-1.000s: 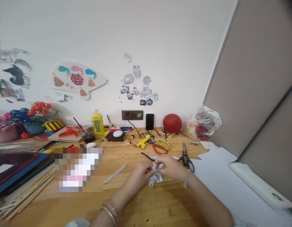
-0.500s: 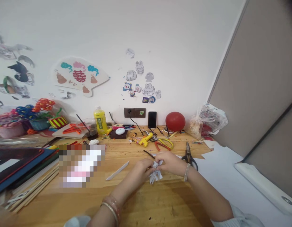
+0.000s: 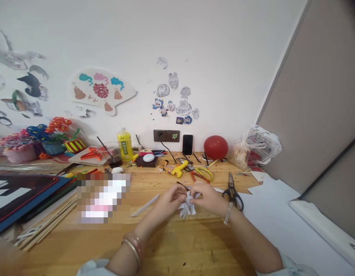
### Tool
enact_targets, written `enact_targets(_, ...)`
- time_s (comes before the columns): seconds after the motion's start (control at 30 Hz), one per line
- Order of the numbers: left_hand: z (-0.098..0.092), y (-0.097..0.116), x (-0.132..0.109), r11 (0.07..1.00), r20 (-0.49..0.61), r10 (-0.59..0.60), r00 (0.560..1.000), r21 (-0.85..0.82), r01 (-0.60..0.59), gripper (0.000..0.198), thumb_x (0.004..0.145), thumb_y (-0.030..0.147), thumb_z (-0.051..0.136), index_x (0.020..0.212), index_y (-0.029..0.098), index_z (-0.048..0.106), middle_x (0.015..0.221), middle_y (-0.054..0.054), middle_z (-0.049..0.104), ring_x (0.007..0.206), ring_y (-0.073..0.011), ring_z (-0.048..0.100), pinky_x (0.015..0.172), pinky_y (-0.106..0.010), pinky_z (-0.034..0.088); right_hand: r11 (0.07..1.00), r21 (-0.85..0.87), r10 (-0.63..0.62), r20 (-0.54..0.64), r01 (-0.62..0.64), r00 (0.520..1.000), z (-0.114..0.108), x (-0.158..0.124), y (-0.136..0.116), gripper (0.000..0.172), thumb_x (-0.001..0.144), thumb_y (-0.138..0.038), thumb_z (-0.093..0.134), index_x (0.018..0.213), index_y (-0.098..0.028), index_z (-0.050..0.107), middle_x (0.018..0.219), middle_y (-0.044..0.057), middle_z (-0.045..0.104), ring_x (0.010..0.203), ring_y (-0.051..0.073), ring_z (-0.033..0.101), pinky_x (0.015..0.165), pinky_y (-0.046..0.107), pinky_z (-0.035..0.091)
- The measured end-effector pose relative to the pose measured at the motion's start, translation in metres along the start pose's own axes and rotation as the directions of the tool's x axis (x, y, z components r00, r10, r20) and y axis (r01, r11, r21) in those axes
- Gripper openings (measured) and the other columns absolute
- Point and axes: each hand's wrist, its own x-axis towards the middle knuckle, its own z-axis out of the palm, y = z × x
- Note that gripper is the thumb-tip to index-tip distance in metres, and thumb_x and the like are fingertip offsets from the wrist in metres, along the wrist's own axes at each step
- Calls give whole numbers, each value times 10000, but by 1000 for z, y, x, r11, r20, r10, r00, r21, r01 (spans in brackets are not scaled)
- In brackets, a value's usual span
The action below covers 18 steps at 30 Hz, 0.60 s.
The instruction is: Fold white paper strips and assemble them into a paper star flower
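Both hands at mid-tabletop [image 3: 171, 253], pinching one folded white paper piece [image 3: 187, 206] between them. Left hand [image 3: 168, 199] closed on the paper's left side, right hand [image 3: 206, 197] closed on its top and right. Paper held just above the wood. White folding stick [image 3: 145, 205] lying left of the left hand. Black scissors [image 3: 233, 191] just right of the right hand, beside white sheets [image 3: 275, 214] toward the right edge.
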Motion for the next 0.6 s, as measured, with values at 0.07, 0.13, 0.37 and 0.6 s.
enact_targets(0.07, -2, -2, 2, 993, 64, -27, 998, -114, 34, 333, 745, 406, 581, 957, 150, 553, 899, -63, 626, 818, -174, 570, 738, -281, 431, 996, 72, 60, -4, -59, 998, 3, -2, 1, 94, 652, -109, 673, 672, -175, 609, 708, -9, 608, 718, 143, 547, 657, 237, 390)
enact_targets(0.13, -2, -4, 3, 985, 101, -54, 993, -157, 69, 360, 713, 439, 612, 913, 143, 577, 861, -54, 634, 786, -170, 570, 733, -282, 429, 985, 129, 113, 4, -112, 994, 5, -4, 2, 91, 644, -125, 675, 702, -175, 626, 728, -7, 618, 727, 147, 561, 664, 239, 397)
enact_targets(0.37, 1, -12, -1, 969, 37, -55, 998, -238, 62, 336, 676, 440, 656, 751, 149, 505, 691, 15, 558, 627, -111, 531, 592, -228, 400, 935, 280, 215, 42, -218, 976, 9, -7, 1, 83, 612, -156, 690, 647, -155, 615, 675, -12, 617, 672, 139, 560, 633, 235, 406)
enact_targets(0.6, 1, -2, -2, 962, 74, -48, 996, -263, 66, 339, 713, 467, 608, 764, 168, 457, 686, 37, 513, 631, -110, 524, 602, -237, 403, 818, 522, 252, 53, -242, 966, 14, -6, 12, 197, 573, -258, 724, 584, -153, 558, 654, -4, 612, 651, 146, 566, 631, 259, 426)
